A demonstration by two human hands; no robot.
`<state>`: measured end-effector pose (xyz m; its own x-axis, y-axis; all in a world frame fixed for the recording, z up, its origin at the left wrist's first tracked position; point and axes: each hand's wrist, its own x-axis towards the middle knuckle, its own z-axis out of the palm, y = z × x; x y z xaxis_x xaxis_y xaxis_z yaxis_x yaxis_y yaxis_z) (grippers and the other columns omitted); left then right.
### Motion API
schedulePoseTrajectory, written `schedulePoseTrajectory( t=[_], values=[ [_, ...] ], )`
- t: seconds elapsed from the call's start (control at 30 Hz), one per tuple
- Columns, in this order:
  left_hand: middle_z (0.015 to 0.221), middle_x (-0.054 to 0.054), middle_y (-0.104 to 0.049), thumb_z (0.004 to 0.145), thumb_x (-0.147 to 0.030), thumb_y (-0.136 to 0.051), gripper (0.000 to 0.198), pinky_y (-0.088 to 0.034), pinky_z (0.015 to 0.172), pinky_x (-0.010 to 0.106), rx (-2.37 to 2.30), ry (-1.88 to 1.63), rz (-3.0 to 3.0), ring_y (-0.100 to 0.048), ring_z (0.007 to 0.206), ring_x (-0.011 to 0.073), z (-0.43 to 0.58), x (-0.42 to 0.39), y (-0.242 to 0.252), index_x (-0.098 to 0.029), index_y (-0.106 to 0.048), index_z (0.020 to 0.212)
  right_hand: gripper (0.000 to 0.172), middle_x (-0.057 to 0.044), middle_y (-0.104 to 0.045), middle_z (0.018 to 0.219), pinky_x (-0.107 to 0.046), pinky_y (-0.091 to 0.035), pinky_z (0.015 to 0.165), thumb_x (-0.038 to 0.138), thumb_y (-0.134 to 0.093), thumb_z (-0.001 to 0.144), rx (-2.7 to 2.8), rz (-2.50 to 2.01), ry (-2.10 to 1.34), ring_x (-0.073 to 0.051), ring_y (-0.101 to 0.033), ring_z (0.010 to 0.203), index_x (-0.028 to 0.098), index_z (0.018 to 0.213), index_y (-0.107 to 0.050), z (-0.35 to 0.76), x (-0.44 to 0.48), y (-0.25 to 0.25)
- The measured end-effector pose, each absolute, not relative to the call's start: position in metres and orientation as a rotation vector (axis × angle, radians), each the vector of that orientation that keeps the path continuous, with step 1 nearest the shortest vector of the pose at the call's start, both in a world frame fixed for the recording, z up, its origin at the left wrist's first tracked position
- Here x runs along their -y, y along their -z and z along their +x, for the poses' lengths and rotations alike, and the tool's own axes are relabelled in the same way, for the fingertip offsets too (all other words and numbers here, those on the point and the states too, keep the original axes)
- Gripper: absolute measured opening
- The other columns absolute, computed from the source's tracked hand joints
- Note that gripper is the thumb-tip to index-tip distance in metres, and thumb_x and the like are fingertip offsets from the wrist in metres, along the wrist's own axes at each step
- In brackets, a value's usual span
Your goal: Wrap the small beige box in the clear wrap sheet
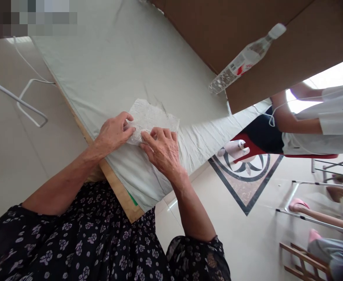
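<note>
1. We logged the left hand (114, 132) at the 9 o'clock edge of a white crinkled sheet (156, 117), thin and roughly square. Its fingers were curled, with the thumb on the sheet's border. We could not tell whether it pinched the sheet or only pressed it.
2. The right hand (162, 150) sat at the sheet's 6 o'clock edge. It was open and gripped nothing, its bent fingertips resting on the sheet.
3. The sheet lay flat on a pale green-grey cloth (115, 58) spread over a wooden board (121, 195), toward the cloth's 6 o'clock end.
4. At 2 o'clock, well apart from the sheet, a clear plastic water bottle (246, 58) with a white cap and red label lay on a brown cardboard panel (291, 50).
5. At 9 o'clock, off the board, a white wire hanger (32, 110) showed against the pale tiled floor (7, 164).
6. At 3 o'clock, beyond the board, another person in a white short-sleeved top (335, 128) showed one bare arm.
7. At 6 o'clock, both forearms came out of a black floral garment (86, 242).
</note>
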<state>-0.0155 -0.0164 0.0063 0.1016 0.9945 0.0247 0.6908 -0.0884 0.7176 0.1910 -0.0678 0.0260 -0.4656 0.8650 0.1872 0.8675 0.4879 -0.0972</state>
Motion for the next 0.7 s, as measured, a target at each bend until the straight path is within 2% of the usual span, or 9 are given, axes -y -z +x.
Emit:
schedulePoseTrajectory(
  t=[0.1,0.17,0.27,0.33,0.43,0.53,0.7],
  values=[
    [0.098,0.007,-0.071,0.082,-0.042,-0.066,0.037,-0.052,0.077,0.036,-1.784,-0.723,1.904,-0.06,0.074,0.0195,-0.024,0.02,-0.002,-0.02,-0.068,0.111,0.019,-0.009,-0.065,0.117,-0.043,-0.038,0.09,0.034,-0.056,0.105,2.559,-1.462,0.018,-0.027,-0.052,0.103,0.028,0.121,-0.065,0.192,0.064,-0.028],
    [0.104,0.01,-0.072,0.082,-0.047,-0.067,0.044,-0.053,0.082,0.039,-1.822,-0.689,1.92,-0.063,0.078,0.0222,-0.03,0.022,-0.001,-0.018,-0.068,0.115,0.018,-0.009,-0.065,0.117,-0.043,-0.038,0.09,0.034,-0.056,0.105,2.566,-1.459,0.017,-0.028,-0.052,0.103,0.028,0.12,-0.065,0.193,0.064,-0.028],
    [0.093,0.008,-0.071,0.08,-0.053,-0.07,0.052,-0.054,0.081,0.041,-1.847,-0.61,1.877,-0.065,0.081,0.0271,-0.033,0.021,0.0,-0.018,-0.069,0.118,0.017,-0.009,-0.064,0.117,-0.044,-0.038,0.09,0.033,-0.057,0.104,2.574,-1.461,0.015,-0.028,-0.051,0.102,0.028,0.119,-0.065,0.193,0.063,-0.029],
    [0.081,0.006,-0.068,0.076,-0.054,-0.074,0.05,-0.051,0.075,0.038,-1.85,-0.587,1.82,-0.064,0.079,0.0276,-0.031,0.018,-0.001,-0.019,-0.071,0.112,0.018,-0.009,-0.064,0.117,-0.044,-0.037,0.09,0.033,-0.057,0.104,2.582,-1.458,0.022,-0.028,-0.051,0.103,0.028,0.119,-0.065,0.193,0.063,-0.03],
    [0.067,0.002,-0.061,0.072,-0.049,-0.074,0.036,-0.043,0.064,0.032,-1.763,-0.572,1.758,-0.058,0.07,0.0233,-0.027,0.013,-0.008,-0.021,-0.072,0.094,0.017,-0.009,-0.065,0.116,-0.044,-0.037,0.09,0.034,-0.057,0.104,2.593,-1.442,0.053,-0.028,-0.052,0.102,0.029,0.119,-0.065,0.193,0.062,-0.03],
    [0.062,-0.001,-0.054,0.074,-0.041,-0.069,0.021,-0.033,0.056,0.029,-1.657,-0.551,1.684,-0.048,0.06,0.0166,-0.021,0.013,-0.019,-0.02,-0.064,0.072,0.017,-0.009,-0.066,0.116,-0.044,-0.037,0.09,0.034,-0.058,0.104,2.607,-1.423,0.088,-0.028,-0.052,0.101,0.029,0.118,-0.065,0.193,0.061,-0.031],
    [0.059,-0.004,-0.046,0.072,-0.028,-0.065,0.017,-0.032,0.051,0.026,-1.604,-0.676,1.5,-0.041,0.055,0.0111,-0.006,0.019,-0.034,-0.021,-0.053,0.063,0.014,-0.009,-0.067,0.114,-0.044,-0.037,0.089,0.033,-0.057,0.105,2.641,-1.41,0.129,-0.027,-0.053,0.099,0.028,0.115,-0.066,0.191,0.059,-0.034]
  ],
)
